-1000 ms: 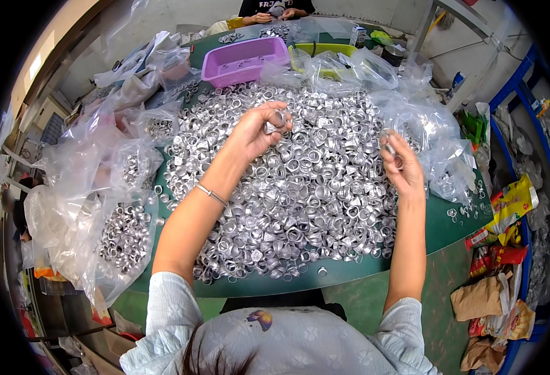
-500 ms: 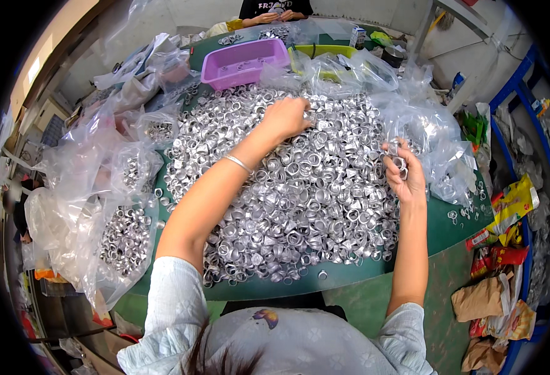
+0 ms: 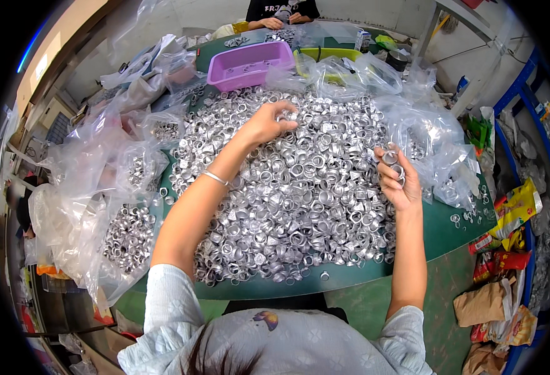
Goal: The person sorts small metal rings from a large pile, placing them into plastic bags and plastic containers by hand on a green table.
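Note:
A broad heap of silver-coloured metal rings [image 3: 293, 200] covers the middle of the green table. Over its far part, my left hand [image 3: 267, 123] is closed, thumb and fingers pinching a silver ring [image 3: 287, 115]. A bangle circles my left wrist. At the heap's right side, my right hand [image 3: 401, 187] is held up, palm side showing, with its fingers curled round a couple of silver rings [image 3: 390, 157]. Exactly how many rings it holds I cannot tell.
Behind the heap stand a purple plastic basin [image 3: 250, 64] with a few rings and a yellow-green basin [image 3: 331, 53]. Clear plastic bags [image 3: 75, 212] of rings crowd the left; more bags [image 3: 431, 137] lie right. Across the table, another person's hands [image 3: 273, 23] work. Blue shelving [image 3: 547, 150] stands right.
My left hand has shifted left and turned, so a ring now shows at its fingertips. My right hand has moved slightly left, still holding rings. The view has tilted a little.

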`<state>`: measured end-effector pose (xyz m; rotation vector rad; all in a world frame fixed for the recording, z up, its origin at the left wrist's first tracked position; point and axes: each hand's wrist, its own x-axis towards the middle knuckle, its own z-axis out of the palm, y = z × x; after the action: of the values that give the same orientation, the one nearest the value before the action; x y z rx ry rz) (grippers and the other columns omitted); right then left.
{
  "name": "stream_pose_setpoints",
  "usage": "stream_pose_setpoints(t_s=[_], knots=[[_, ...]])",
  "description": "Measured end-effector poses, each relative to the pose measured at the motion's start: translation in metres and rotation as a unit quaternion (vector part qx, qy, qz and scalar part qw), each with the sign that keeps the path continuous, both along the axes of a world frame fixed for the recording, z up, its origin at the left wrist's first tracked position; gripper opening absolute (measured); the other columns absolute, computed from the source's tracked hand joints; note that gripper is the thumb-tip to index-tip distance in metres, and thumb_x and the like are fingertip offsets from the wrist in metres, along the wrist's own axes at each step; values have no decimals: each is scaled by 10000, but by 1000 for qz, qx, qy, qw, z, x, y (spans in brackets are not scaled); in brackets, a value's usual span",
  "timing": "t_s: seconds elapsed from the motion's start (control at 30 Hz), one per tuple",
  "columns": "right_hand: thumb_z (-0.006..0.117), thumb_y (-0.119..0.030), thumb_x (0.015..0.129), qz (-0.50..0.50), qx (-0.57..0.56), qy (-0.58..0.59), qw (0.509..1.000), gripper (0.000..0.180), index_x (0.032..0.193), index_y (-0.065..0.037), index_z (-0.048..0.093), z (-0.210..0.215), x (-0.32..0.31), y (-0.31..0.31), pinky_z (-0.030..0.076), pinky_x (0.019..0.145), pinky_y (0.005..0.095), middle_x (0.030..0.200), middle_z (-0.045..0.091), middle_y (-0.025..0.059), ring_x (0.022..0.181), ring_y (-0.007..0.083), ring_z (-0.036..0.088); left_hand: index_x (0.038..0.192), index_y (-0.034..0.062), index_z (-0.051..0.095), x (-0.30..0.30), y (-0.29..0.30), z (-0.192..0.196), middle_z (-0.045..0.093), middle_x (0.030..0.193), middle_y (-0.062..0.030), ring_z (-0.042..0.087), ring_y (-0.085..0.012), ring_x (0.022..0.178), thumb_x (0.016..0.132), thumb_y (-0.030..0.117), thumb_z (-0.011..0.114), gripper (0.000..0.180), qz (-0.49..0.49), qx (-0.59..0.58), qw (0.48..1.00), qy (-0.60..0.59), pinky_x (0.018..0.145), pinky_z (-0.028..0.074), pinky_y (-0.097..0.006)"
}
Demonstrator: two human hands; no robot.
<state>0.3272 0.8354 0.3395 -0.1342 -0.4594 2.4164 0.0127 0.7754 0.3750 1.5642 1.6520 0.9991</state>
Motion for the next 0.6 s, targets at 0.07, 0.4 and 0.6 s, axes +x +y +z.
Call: stream_pose_setpoints(t_s=[0.07,0.4,0.6], knots=[[513,-125,903,-13,8,-21,1000,186,1074,-54,500,2,1,-2,337,354,149,1074,463,128,571,70,397,1189,38,502,-6,-9,-2,518,774,21,386,-46,564,825,122,642,399,-6,-68,975,-210,461,302,-197],[660,-85,797,-156,341,-424,824,197,975,-3,651,31,-35,-43,312,368,187,875,596,42,495,35,469,1082,30,500,28,-38,14,632,1017,-109,419,-28,488,800,69,650,322,-61,-73,962,-256,405,335,-177],[683,-16,722,-309,602,-397,620,170,892,-19,677,38,-69,-68,458,684,286,872,589,97,779,196,586,1060,-1,505,64,-61,21,585,946,-51,485,-31,607,768,56,676,344,-83,-45,960,-262,477,359,-172]])
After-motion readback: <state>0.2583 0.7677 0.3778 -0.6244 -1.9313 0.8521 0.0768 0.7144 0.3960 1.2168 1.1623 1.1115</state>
